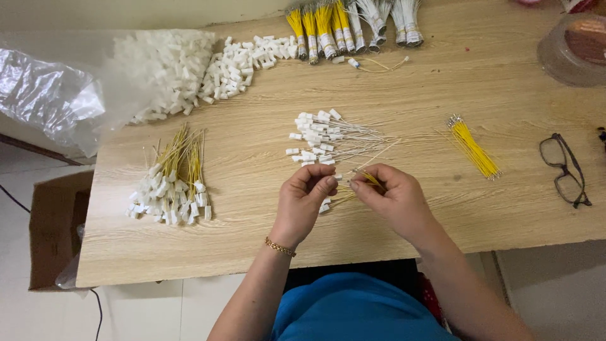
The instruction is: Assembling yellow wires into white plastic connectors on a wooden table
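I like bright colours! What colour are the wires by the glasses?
Yellow. The loose wire bundle beside the glasses shows best in the head view.

1. The left hand (304, 201) and right hand (391, 197) meet fingertip to fingertip over the table (252, 252), pinching a wire (372, 180).
2. Just behind the grip lies a heap of wired connectors (322, 139).
3. Well left of it lies a second heap (173, 186); behind that, a bag of loose connectors (170, 69).
4. Right of the grip lies a wire bundle (473, 146); farther right, spectacles (564, 169).
5. Tied bundles (353, 25) lie along the far edge.

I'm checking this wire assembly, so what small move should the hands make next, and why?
Probably press the yellow wire pinched in the right hand into the small white connector at the left hand fingertips. The two meet between the hands, and finished pieces show wires seated in connectors.
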